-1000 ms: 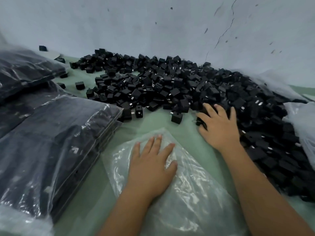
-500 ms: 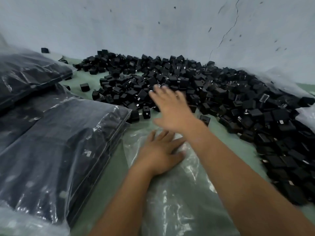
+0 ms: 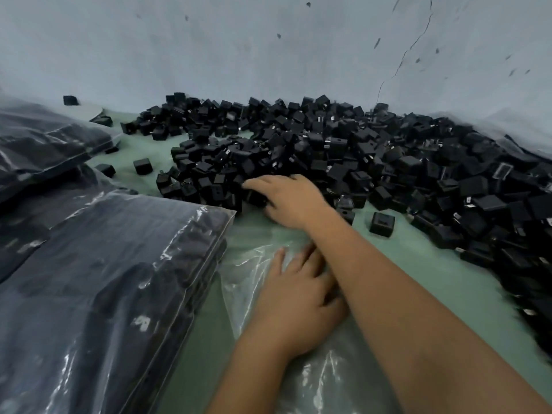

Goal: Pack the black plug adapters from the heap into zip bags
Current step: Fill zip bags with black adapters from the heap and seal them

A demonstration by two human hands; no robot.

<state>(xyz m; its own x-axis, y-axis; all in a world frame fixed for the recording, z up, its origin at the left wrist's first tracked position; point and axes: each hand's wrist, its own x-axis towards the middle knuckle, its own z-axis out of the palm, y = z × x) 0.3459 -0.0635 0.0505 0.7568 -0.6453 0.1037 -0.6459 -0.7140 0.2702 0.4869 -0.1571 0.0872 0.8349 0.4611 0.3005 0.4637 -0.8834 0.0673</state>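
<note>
Adapters (image 3: pixel 343 162) (markings unreadable), unlabelled bags (image 3: pixel 98 279)

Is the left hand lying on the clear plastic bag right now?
Yes, the left hand rests with fingers spread on the clear plastic bag, partly under the right forearm.

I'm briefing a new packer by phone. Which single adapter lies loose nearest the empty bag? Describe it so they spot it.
Start at the big heap of black plug adapters along the pale wall. Just right of the reaching right hand, on green tabletop, sits one black cube adapter. Unlike its neighbours, it stands alone, clear of the pile.
</note>
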